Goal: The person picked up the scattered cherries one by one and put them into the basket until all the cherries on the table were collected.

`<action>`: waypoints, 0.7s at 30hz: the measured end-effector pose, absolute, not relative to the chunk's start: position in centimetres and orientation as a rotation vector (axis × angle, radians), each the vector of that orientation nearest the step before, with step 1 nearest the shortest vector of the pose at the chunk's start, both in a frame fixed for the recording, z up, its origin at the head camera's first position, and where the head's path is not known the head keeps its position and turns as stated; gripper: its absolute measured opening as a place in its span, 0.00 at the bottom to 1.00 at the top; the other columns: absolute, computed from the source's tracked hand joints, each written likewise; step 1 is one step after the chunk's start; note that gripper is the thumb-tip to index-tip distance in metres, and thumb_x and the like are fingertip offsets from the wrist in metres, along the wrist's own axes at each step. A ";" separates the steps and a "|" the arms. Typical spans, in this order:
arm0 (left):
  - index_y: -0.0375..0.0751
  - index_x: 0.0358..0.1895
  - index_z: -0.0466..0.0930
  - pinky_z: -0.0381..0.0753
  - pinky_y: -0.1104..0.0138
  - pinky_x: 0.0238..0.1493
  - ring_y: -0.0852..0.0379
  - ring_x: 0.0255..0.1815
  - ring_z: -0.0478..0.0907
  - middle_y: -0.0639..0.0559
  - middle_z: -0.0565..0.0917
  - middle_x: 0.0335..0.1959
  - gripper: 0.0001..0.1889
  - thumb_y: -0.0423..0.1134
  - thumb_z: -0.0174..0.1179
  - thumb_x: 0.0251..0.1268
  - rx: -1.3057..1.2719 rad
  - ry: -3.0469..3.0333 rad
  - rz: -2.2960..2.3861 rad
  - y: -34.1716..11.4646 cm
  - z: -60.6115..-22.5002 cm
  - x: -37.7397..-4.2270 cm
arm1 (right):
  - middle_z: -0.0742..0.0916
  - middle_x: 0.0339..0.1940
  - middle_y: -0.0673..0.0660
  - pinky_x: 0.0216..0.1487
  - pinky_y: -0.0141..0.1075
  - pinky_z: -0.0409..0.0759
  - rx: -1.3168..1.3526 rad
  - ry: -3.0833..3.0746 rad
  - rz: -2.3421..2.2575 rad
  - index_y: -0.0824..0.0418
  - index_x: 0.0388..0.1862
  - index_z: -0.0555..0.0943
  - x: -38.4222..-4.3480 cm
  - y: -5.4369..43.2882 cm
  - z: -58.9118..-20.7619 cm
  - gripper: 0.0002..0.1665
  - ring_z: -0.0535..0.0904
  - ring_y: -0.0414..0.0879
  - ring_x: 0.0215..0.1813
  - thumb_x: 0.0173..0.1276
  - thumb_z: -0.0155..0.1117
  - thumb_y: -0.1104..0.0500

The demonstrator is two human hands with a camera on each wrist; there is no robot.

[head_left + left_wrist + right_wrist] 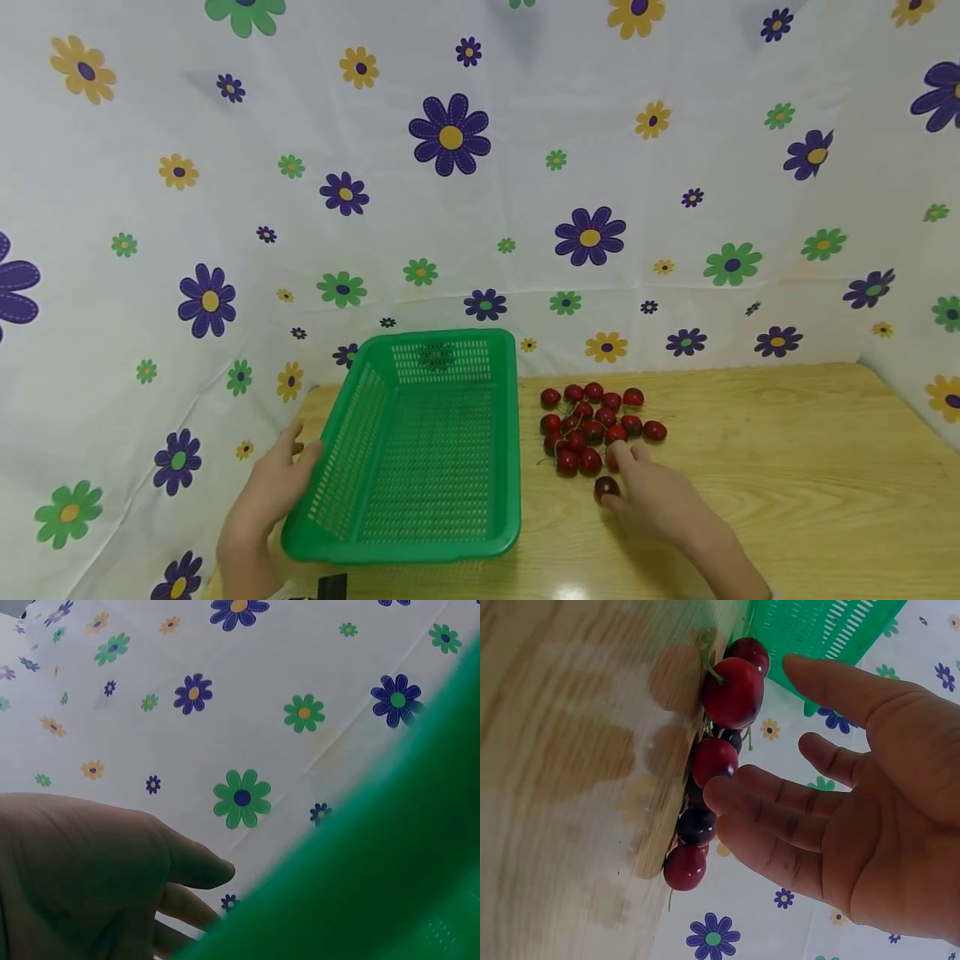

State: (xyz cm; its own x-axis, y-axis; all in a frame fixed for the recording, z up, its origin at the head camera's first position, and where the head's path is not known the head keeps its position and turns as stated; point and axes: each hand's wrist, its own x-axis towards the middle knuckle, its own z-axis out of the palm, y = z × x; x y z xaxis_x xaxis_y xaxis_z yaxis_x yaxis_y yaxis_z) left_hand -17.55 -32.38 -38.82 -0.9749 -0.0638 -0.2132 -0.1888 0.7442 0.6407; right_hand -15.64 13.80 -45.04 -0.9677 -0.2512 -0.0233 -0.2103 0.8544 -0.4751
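Note:
A green plastic basket (pixel 512 467) with slotted walls stands on the wooden table; no fruit shows inside it. My left hand (pixel 273 483) is at the basket's left side, fingers loosely spread. In the left wrist view, that hand (pixel 97 877) is close to the blurred green rim (pixel 360 855); contact is unclear. To the right of the basket lies a loose cluster of dark red cherries (pixel 567 462), some with stems. My right hand (pixel 660 500) reaches over the cluster's near edge, its thumb beside a single dark cherry (pixel 606 488). In the right wrist view, its relaxed fingers (pixel 772 851) are close to several cherries (pixel 733 693).
The pale wooden tabletop (pixel 787 467) extends to the right of the cherries. Behind and at the sides hangs a white cloth (pixel 517 200) printed with purple, green and yellow flowers. A small black object (pixel 332 587) shows at the bottom edge, near my left wrist.

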 end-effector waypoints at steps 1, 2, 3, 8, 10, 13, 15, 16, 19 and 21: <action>0.24 0.77 0.38 0.64 0.35 0.65 0.25 0.70 0.58 0.20 0.55 0.72 0.37 0.51 0.36 0.82 -0.197 2.751 1.053 -32.6 -39.0 -17.6 | 0.78 0.41 0.57 0.20 0.33 0.72 -0.371 2.943 -0.745 0.57 0.49 0.72 -15.6 13.7 -45.1 0.23 0.73 0.41 0.23 0.62 0.74 0.54; 0.23 0.76 0.40 0.66 0.36 0.64 0.25 0.69 0.61 0.20 0.57 0.71 0.36 0.49 0.35 0.82 -0.194 2.739 1.060 -32.9 -39.2 -17.6 | 0.78 0.41 0.56 0.20 0.33 0.72 -0.379 2.943 -0.750 0.57 0.48 0.71 -15.5 13.7 -45.2 0.22 0.72 0.41 0.23 0.62 0.74 0.55; 0.21 0.75 0.43 0.67 0.37 0.63 0.26 0.67 0.63 0.20 0.59 0.70 0.35 0.48 0.35 0.82 -0.183 2.736 1.060 -33.2 -39.4 -17.6 | 0.78 0.39 0.56 0.20 0.33 0.71 -0.385 2.941 -0.757 0.57 0.47 0.71 -15.5 13.6 -45.2 0.22 0.72 0.41 0.22 0.62 0.74 0.55; 0.21 0.71 0.58 0.78 0.50 0.54 0.41 0.51 0.78 0.28 0.74 0.60 0.27 0.43 0.37 0.83 -0.115 2.697 1.179 -34.3 -40.4 -17.7 | 0.77 0.33 0.55 0.21 0.36 0.72 -0.363 2.948 -0.718 0.62 0.46 0.71 -15.5 13.6 -45.4 0.23 0.72 0.43 0.23 0.61 0.74 0.55; 0.24 0.71 0.59 0.80 0.56 0.49 0.49 0.44 0.79 0.35 0.78 0.54 0.26 0.42 0.38 0.83 -0.095 2.648 1.271 -34.6 -40.8 -17.9 | 0.81 0.36 0.59 0.27 0.40 0.79 -0.312 2.950 -0.679 0.68 0.50 0.73 -15.6 13.6 -45.4 0.27 0.79 0.48 0.29 0.61 0.74 0.54; 0.26 0.72 0.58 0.82 0.58 0.46 0.54 0.42 0.80 0.37 0.78 0.55 0.27 0.44 0.39 0.83 -0.086 2.561 1.397 -35.0 -41.4 -18.3 | 0.84 0.45 0.69 0.41 0.49 0.84 -0.228 2.941 -0.626 0.78 0.57 0.72 -15.8 13.8 -45.5 0.37 0.84 0.58 0.41 0.61 0.74 0.53; 0.27 0.73 0.57 0.83 0.54 0.48 0.53 0.44 0.80 0.35 0.76 0.58 0.28 0.46 0.39 0.83 -0.072 2.519 1.446 -35.3 -41.7 -18.4 | 0.83 0.49 0.73 0.47 0.54 0.83 -0.185 2.927 -0.603 0.80 0.58 0.72 -15.9 13.8 -45.6 0.39 0.83 0.64 0.47 0.60 0.73 0.52; 0.28 0.73 0.57 0.82 0.53 0.50 0.53 0.46 0.79 0.35 0.74 0.61 0.29 0.48 0.40 0.83 -0.070 2.504 1.462 -35.4 -41.9 -18.5 | 0.83 0.48 0.73 0.48 0.55 0.82 -0.173 2.917 -0.592 0.80 0.58 0.72 -15.9 13.8 -45.6 0.40 0.83 0.65 0.47 0.60 0.73 0.51; 0.29 0.75 0.54 0.79 0.48 0.56 0.50 0.53 0.78 0.33 0.70 0.65 0.32 0.51 0.40 0.82 -0.047 2.462 1.501 -35.9 -42.6 -18.5 | 0.84 0.46 0.71 0.46 0.56 0.82 -0.153 2.895 -0.576 0.78 0.54 0.75 -15.9 13.8 -45.6 0.37 0.83 0.65 0.45 0.59 0.73 0.49; 0.32 0.76 0.54 0.78 0.49 0.58 0.50 0.56 0.76 0.35 0.70 0.66 0.33 0.54 0.41 0.81 -0.072 2.425 1.540 -36.3 -43.1 -18.5 | 0.84 0.44 0.69 0.45 0.55 0.83 -0.152 2.885 -0.567 0.76 0.52 0.76 -15.9 13.7 -45.6 0.35 0.83 0.62 0.42 0.58 0.73 0.49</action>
State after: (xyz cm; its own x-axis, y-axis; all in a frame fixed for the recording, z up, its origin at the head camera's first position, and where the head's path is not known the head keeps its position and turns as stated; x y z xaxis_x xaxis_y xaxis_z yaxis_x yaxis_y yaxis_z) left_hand -18.52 -36.25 -43.08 -0.9630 0.1004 -0.2500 -0.1835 0.4347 0.8817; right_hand -15.85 13.70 -45.61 -0.9754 -0.1376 -0.1725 -0.0622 0.9213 -0.3838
